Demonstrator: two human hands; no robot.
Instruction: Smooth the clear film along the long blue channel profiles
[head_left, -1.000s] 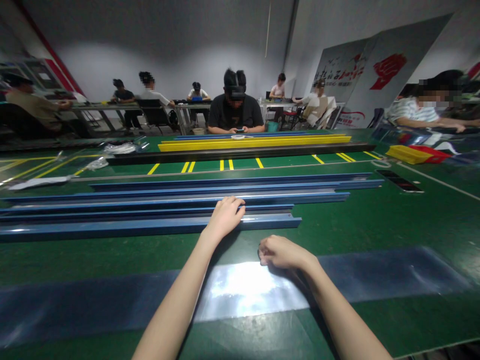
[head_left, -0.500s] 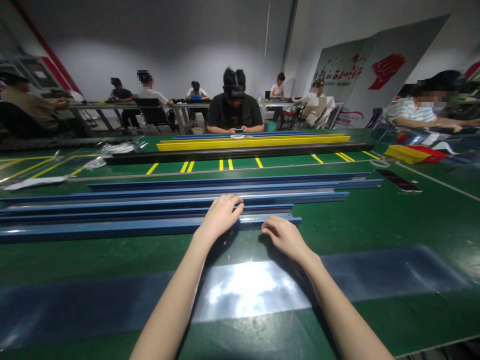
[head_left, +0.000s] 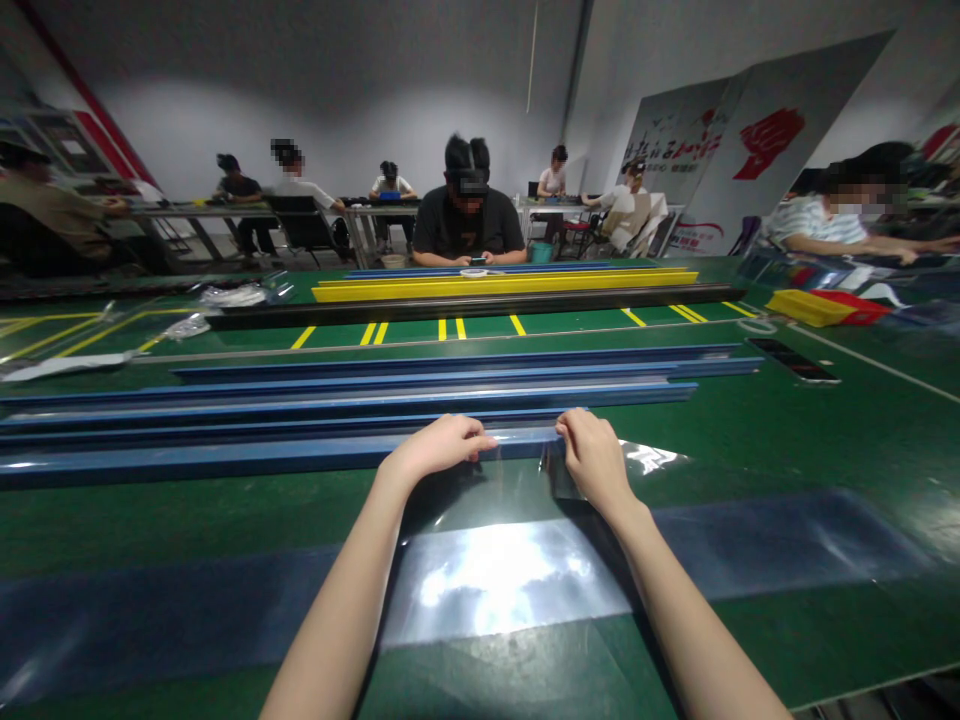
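Observation:
My left hand (head_left: pixel 442 445) and my right hand (head_left: pixel 594 455) both pinch the far edge of a clear plastic film (head_left: pixel 510 570) that lies along the green table (head_left: pixel 787 440). The film's edge is lifted up against the nearest blue rail (head_left: pixel 195 458), near that rail's right end. Several more long blue rails (head_left: pixel 375 395) lie side by side just beyond it. Both hands have fingers curled onto the film.
Yellow and black rails (head_left: pixel 502 284) lie farther back, where a person (head_left: pixel 469 215) sits opposite. A dark flat phone-like item (head_left: pixel 795 360) and yellow and red trays (head_left: pixel 825 306) lie at the right. Other people sit at tables behind and at the right.
My right hand moved forward from the film's middle to the blue rail and took hold of the film's edge. My left hand slid back off the rail and pinched the film, which lifted.

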